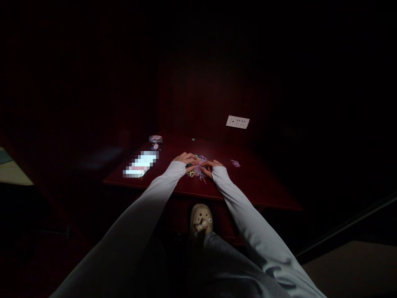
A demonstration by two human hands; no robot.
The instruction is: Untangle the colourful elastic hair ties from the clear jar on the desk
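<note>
A loose pile of small hair ties point(198, 171), mostly purple and pink with some yellow and green, lies near the front of the dark red table. My left hand point(186, 159) reaches over its left side, fingers stretched out and thumb apart. From the right, my right hand point(212, 166) touches the pile with bent fingers, its thumb a little apart from them. Whether a single tie sits between any fingertips is too small to tell. To the right of my right hand lies a separate little bunch of purple ties point(235, 163).
A lit phone point(141, 164), its screen blurred, lies on the table point(260, 188) at left. Behind it stands a clear lidded jar point(155, 142). One green ring point(193, 139) lies farther back. A white socket plate point(237, 122) is on the back panel. Below is a beige clog point(197, 215).
</note>
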